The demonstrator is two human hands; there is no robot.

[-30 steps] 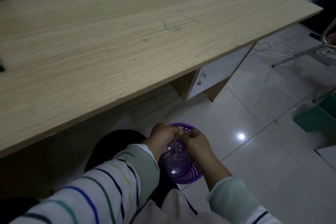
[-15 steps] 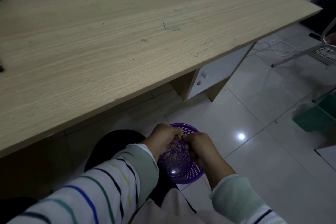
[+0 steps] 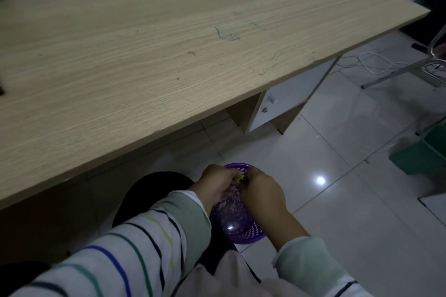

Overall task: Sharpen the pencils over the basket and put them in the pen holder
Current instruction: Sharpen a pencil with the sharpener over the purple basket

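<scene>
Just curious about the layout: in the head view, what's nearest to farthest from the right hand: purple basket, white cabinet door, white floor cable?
1. Purple basket: directly under the right hand.
2. White cabinet door: under the desk, ahead.
3. White cable: beyond the cabinet, far right.

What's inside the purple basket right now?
A pale heap of shavings lies in the basket. Above it the left hand and right hand pinch a yellow bit, probably the pencil. The hands cover its far part, so anything there is hidden.
</scene>
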